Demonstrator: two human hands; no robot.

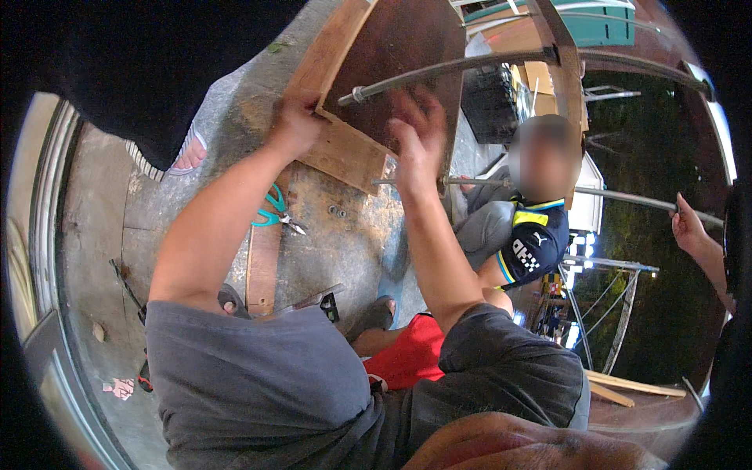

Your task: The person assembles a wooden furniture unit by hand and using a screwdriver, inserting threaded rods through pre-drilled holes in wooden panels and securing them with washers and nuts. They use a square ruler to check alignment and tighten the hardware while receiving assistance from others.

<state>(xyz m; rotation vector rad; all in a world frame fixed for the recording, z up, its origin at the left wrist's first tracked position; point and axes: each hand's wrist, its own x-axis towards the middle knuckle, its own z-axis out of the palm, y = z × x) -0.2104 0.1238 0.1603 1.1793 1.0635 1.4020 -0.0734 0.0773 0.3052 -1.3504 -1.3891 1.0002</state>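
My left hand (pixel 296 130) grips the lower corner of a wooden box-like frame (pixel 352 150), where two boards meet beside a dark brown panel (pixel 399 41). Its fingertips are partly hidden by the wood. Blurred by motion, my right hand (pixel 420 132) is raised before the panel with fingers apart, just below a threaded metal rod (pixel 423 71). Nothing shows in that hand. A nut (pixel 357 94) sits near the rod's free end. A second threaded rod (pixel 482 181) passes behind my right wrist. An upright wooden board (pixel 565 76) crosses both rods.
Teal-handled pliers (pixel 276 212) lie across a wooden plank (pixel 264 264), with several nuts (pixel 338 211) nearby on the concrete floor. A person (pixel 531 241) crouches at right. Another person's hand (pixel 690 226) touches the second rod's far end. A slippered foot (pixel 191 155) stands upper left.
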